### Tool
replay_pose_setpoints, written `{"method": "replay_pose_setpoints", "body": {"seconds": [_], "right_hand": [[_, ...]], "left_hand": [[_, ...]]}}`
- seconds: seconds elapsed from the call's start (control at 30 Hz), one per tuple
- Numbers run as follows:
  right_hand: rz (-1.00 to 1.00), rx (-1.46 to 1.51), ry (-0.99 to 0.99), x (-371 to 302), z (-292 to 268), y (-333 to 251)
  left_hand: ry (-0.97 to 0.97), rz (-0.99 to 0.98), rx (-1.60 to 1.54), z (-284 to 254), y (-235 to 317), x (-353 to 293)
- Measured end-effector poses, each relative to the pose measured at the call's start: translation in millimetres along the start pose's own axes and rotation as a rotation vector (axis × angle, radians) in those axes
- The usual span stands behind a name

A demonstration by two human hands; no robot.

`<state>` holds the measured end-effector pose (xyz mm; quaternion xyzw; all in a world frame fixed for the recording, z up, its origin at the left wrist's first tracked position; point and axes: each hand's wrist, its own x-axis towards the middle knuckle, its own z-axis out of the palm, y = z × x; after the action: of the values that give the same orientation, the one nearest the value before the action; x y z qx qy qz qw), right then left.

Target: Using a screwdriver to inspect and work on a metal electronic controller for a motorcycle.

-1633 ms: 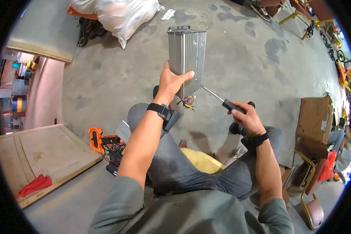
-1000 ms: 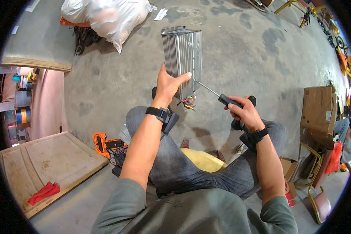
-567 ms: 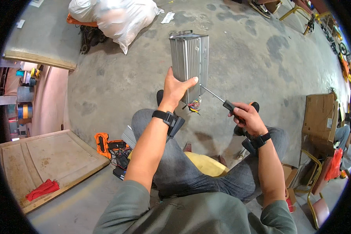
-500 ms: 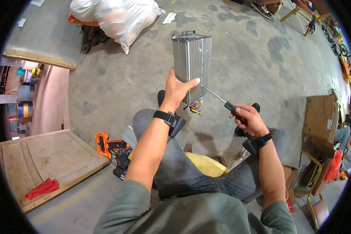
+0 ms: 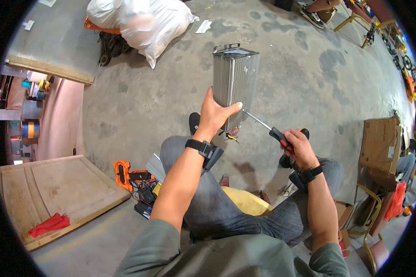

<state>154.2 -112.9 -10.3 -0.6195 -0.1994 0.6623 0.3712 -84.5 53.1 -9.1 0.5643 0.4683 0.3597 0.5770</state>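
A silver, ribbed metal box (image 5: 229, 76), like a finned controller housing, is held up over the floor in front of me. My left hand (image 5: 213, 113) grips its lower part, thumb across the near face. Coloured wires (image 5: 232, 134) hang from its lower end. In my right hand (image 5: 300, 147) is a screwdriver (image 5: 278, 135) with a black and red handle, fingers wrapped round it. Its shaft points up and left, and the tip is close to the box's right side, near my left thumb. Whether the tip touches the box I cannot tell.
White sacks (image 5: 145, 27) lie at the far left. A wooden board (image 5: 78, 184) with a red cloth (image 5: 49, 225) is at the left, beside an orange-and-black tool (image 5: 121, 174) and cables. Cardboard boxes (image 5: 376, 143) and a metal-framed chair (image 5: 372, 207) stand at the right. A yellow seat (image 5: 245, 201) shows between my legs.
The metal box and my left hand have shifted slightly right and down in the picture. The screwdriver and my right hand have moved slightly right and down too; both grips stay the same.
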Motion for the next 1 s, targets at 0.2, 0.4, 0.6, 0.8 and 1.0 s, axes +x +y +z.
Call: {"method": "replay_pose_setpoints", "body": {"seconds": [0.2, 0.4, 0.6, 0.8, 1.0], "right_hand": [[-0.165, 0.052, 0.181, 5, -1, 3], [-0.038, 0.068, 0.142, 1, -6, -4], [-0.142, 0.000, 0.133, 6, -10, 7], [-0.356, -0.081, 0.290, 8, 2, 10], [-0.060, 0.155, -0.059, 3, -23, 0]], "left_hand": [[-0.008, -0.018, 0.016, 0, -5, 1], [0.033, 0.025, -0.032, 2, -5, 3], [0.035, 0.028, -0.011, 3, -10, 3], [0.073, 0.015, -0.061, 5, -7, 2], [0.081, -0.001, -0.001, 4, -5, 0]]}}
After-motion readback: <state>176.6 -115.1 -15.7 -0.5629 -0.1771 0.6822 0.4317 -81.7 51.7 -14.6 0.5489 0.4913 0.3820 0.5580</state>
